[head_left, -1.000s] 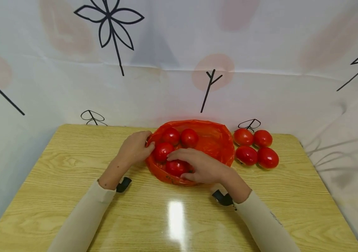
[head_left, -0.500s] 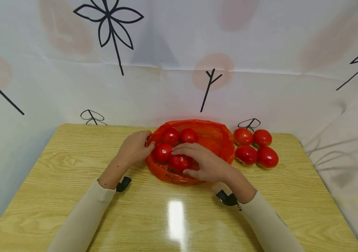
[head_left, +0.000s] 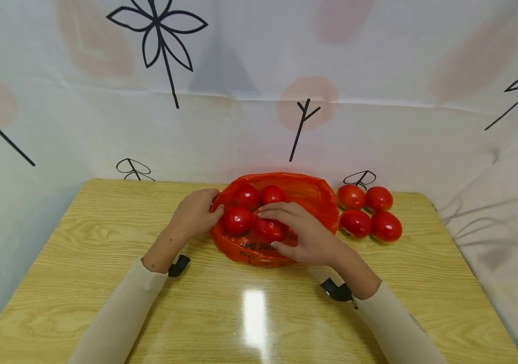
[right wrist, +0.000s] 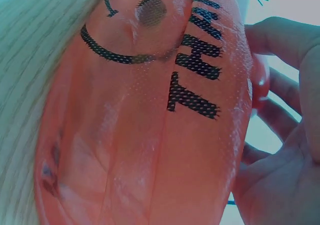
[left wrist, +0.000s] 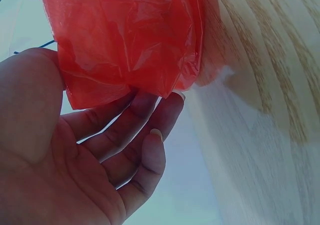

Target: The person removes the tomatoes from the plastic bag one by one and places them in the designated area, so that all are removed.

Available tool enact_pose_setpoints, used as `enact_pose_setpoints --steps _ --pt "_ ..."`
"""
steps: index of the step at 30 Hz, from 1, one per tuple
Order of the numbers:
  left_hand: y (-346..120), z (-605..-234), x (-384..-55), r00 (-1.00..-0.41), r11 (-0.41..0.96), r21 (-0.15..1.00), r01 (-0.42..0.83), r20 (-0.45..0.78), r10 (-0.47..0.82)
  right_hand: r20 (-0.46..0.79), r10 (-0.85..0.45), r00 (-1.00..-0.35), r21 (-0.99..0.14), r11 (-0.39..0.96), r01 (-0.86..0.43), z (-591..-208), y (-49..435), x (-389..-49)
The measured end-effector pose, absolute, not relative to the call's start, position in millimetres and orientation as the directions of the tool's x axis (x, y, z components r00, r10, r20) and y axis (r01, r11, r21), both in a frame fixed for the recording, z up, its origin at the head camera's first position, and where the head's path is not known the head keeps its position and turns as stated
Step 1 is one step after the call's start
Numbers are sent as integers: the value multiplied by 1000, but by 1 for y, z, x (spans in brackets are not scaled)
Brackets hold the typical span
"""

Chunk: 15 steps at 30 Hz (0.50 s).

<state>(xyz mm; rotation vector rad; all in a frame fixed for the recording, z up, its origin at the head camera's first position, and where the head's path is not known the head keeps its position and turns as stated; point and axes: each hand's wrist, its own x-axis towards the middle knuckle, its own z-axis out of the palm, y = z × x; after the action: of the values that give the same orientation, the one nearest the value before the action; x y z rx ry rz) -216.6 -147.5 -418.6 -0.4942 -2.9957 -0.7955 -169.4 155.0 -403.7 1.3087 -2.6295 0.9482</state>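
A red plastic bag (head_left: 311, 189) with dark printed letters lies wide-mouthed on the table, its rim spread. My left hand (head_left: 195, 215) grips its left rim; in the left wrist view the thumb and fingers (left wrist: 155, 115) stand on either side of the plastic. Inside the bag my right hand (head_left: 306, 235) holds a shiny red tomato (head_left: 268, 230), fingers curled over it and partly covering it. More tomatoes sit in the bag: one near-left (head_left: 238, 220), one far-left (head_left: 246, 196) and one at the back (head_left: 272, 194). The bag's wall hides most of the held tomato in the right wrist view.
Several more tomatoes (head_left: 386, 227) stand in a cluster on the wooden table (head_left: 104, 242), just right of the bag. Behind the table's back edge hangs a pale cloth (head_left: 241, 131) with printed flowers and twigs.
My right hand has shifted right and slightly away from me, carrying the tomato with it inside the bag. More of the bag's printed near side shows. The left hand has stayed in place.
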Motion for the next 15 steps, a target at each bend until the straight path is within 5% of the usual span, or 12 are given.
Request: enact_pose_setpoints --steps 15 --pt "-148 -418 -216 -952 824 484 294 72 297 428 -629 -649 -456 470 -756 -404 171 -162"
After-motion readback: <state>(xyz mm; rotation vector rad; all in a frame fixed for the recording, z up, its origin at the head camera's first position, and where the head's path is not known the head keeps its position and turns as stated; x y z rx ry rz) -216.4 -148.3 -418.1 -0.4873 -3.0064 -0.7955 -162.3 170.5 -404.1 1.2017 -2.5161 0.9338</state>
